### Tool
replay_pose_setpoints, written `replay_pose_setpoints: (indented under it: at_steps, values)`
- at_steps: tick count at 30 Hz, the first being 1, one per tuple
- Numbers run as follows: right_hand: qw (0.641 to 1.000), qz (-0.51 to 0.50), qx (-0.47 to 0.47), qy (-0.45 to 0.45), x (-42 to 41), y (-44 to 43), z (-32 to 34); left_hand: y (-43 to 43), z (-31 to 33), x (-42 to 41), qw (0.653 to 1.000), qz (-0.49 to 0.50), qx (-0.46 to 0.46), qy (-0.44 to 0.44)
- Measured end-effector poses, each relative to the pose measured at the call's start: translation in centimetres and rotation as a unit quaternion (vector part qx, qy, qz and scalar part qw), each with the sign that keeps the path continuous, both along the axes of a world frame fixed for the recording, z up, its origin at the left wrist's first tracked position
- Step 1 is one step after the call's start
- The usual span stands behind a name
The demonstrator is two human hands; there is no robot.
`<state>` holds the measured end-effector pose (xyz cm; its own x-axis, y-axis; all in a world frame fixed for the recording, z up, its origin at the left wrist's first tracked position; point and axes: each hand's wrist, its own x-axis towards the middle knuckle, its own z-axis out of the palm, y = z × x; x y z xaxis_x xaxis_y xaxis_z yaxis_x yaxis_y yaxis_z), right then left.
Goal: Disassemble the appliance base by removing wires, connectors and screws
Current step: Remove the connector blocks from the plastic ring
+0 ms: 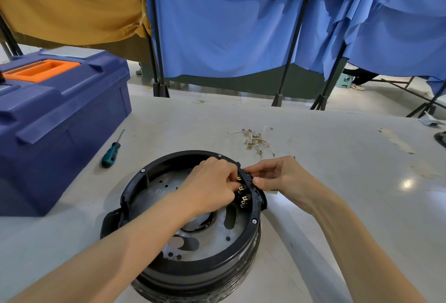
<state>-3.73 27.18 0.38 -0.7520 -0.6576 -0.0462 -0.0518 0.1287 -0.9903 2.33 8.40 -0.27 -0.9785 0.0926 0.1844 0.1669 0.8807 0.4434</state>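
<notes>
Your left hand (212, 182) pinches a brass connector (242, 190) inside the round black base (193, 269) at the tabletop's (337, 182) near edge. Your right hand (277, 177) holds the rim block. Pulled wires (257, 142) lie behind. Rim screws (254, 221) remain.

Counts: 1 round black plastic appliance base (193, 276) with a grey metal plate inside. 3 silver screws visible on its rim (142, 170). 4 brass spade terminals (242, 191) on its black connector block, as far as fingers allow. 2 bare hands on it: left hand (207, 185), right hand (280, 177). 1 teal-handled screwdriver (111, 150). 1 dark blue plastic toolbox with orange handle (55, 119). 1 loose pile of removed white wires with brass lugs (255, 142); pieces too tangled to count.
</notes>
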Motion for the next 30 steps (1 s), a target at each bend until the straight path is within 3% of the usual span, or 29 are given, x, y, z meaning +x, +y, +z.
replay_pose_setpoints:
  at_steps: [11, 30]
  values:
    - [1.000, 0.006, -0.019, 0.008, -0.4, -0.1, -0.7, 1.0, 0.2, 0.0, 0.994, 0.019, -0.104, 0.030]
    - [0.999, 0.010, -0.028, 0.013, -0.6, 0.0, -0.7, 1.1, -0.1, -0.1, 0.999, 0.012, -0.031, 0.022]
